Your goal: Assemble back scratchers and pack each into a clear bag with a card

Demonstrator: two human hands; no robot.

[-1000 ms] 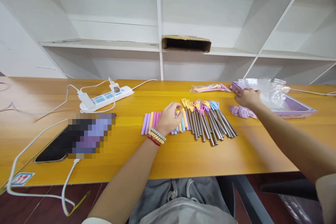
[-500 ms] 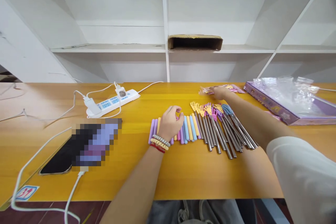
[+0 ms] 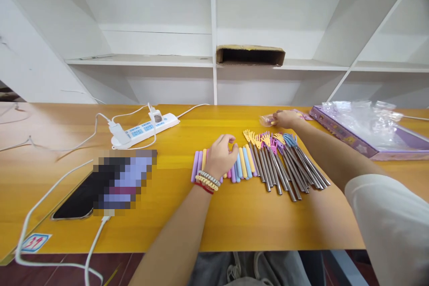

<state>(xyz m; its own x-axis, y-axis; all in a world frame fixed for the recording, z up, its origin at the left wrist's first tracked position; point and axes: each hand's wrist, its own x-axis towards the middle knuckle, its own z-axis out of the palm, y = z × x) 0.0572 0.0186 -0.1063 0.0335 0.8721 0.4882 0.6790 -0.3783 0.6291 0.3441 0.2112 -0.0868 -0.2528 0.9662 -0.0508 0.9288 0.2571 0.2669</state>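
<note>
My left hand (image 3: 221,155) hovers over or rests on a row of pastel foam-like handle tubes (image 3: 243,163), fingers loosely curled, a gap between thumb and fingertips, nothing held. To its right lies a fan of back scratchers (image 3: 291,170), with metal rods toward me and yellow, purple and blue claw heads away from me. Beyond them, my right hand (image 3: 288,119) reaches to a clear plastic packet (image 3: 267,120) with pink and yellow in it. Its fingers close on the packet; the fingertips are partly hidden.
A purple box tray (image 3: 362,145) heaped with clear plastic bags (image 3: 365,123) stands at right. A white power strip (image 3: 144,132) with plugs and cables sits left. A phone (image 3: 77,192) lies nearer on a cable. A cardboard box (image 3: 251,56) rests on the white shelf (image 3: 140,60).
My right hand has drawn slightly right, its fingers more bent, and the packet's left end has shifted right with it. My left hand keeps its pose over the tubes.
</note>
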